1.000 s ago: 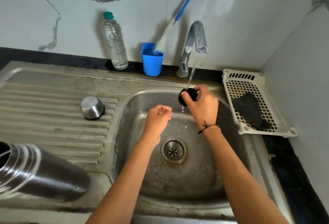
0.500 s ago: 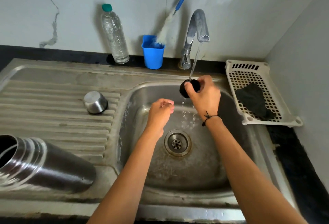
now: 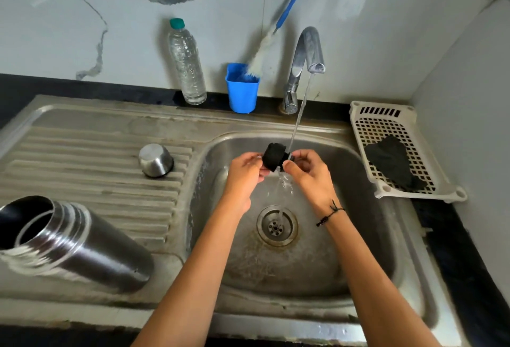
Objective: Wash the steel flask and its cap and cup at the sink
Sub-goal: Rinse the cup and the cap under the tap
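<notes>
Nearest you, the steel flask [image 3: 80, 247] lies on its side on the drainboard, open mouth toward the left edge of view, well apart from both hands. Beyond it the cup [image 3: 156, 160] sits upturned on the ribs. Over the sink [image 3: 367, 239], your left hand [image 3: 244, 172] and right hand [image 3: 309, 172] pinch the black cap [image 3: 273, 155] between them, its axis running hand to hand, under the tap [image 3: 307, 56] stream. Fingers hide the cap's right end; its threads can't be made out.
</notes>
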The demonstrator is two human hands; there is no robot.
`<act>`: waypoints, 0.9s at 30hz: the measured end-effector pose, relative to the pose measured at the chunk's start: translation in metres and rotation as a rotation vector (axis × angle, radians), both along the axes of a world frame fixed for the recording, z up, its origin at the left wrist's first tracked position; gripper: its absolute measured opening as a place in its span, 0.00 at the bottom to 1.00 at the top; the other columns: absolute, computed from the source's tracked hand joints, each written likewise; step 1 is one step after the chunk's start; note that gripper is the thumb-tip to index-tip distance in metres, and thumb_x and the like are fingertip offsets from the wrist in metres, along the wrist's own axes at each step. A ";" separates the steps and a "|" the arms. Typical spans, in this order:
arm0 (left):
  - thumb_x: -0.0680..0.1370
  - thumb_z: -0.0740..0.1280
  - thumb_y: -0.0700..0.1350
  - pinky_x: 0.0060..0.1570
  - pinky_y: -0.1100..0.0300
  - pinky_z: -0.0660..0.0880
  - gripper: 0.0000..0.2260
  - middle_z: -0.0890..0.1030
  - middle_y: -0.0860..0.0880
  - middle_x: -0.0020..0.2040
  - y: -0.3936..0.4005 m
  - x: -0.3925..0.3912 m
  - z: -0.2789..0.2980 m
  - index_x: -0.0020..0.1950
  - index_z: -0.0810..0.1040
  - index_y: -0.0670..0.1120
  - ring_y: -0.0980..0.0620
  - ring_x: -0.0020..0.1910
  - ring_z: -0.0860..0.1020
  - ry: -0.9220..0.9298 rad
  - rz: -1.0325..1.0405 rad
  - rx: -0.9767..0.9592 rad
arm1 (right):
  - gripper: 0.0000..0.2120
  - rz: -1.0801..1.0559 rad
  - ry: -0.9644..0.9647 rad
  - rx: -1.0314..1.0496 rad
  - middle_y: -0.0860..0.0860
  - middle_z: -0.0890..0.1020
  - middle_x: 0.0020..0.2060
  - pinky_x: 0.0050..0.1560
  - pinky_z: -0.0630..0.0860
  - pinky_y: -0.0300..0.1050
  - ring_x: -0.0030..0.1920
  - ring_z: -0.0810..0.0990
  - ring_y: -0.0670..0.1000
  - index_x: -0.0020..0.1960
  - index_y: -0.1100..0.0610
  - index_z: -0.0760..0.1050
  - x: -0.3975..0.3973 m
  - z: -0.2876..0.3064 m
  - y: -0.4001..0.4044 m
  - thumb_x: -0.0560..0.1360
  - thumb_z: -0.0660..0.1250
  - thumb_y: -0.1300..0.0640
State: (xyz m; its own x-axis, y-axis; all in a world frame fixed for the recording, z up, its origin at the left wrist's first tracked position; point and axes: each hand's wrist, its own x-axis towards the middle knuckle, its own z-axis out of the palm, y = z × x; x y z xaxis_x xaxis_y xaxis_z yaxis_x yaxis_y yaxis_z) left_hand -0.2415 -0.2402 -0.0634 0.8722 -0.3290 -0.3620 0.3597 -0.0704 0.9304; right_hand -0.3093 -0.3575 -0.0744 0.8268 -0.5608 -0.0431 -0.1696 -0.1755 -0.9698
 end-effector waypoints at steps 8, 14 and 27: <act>0.80 0.60 0.34 0.35 0.73 0.73 0.09 0.79 0.48 0.45 0.013 -0.006 0.022 0.55 0.77 0.40 0.56 0.39 0.77 -0.187 0.064 0.039 | 0.26 0.272 0.077 -0.344 0.49 0.78 0.47 0.39 0.71 0.25 0.38 0.76 0.42 0.66 0.52 0.65 -0.002 0.027 0.010 0.71 0.71 0.59; 0.79 0.61 0.35 0.50 0.61 0.73 0.09 0.81 0.46 0.49 0.022 -0.011 0.029 0.55 0.79 0.42 0.52 0.47 0.78 -0.307 0.114 0.108 | 0.32 0.317 0.075 -0.389 0.50 0.78 0.51 0.48 0.73 0.39 0.40 0.78 0.46 0.71 0.50 0.60 -0.003 0.038 0.027 0.72 0.72 0.57; 0.78 0.64 0.37 0.55 0.63 0.73 0.09 0.82 0.51 0.52 0.048 -0.034 0.036 0.53 0.81 0.47 0.57 0.52 0.78 -0.367 0.046 0.089 | 0.27 0.251 0.009 -0.535 0.54 0.77 0.55 0.52 0.70 0.41 0.55 0.75 0.53 0.64 0.57 0.67 -0.001 0.030 0.035 0.68 0.73 0.60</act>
State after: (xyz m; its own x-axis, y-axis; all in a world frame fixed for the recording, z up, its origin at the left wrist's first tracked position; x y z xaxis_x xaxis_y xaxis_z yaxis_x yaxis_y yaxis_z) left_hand -0.2758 -0.1918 -0.0275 0.9623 -0.2677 -0.0485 0.0085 -0.1485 0.9889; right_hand -0.3103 -0.3225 -0.0441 0.9380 -0.2936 0.1844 -0.0673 -0.6759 -0.7339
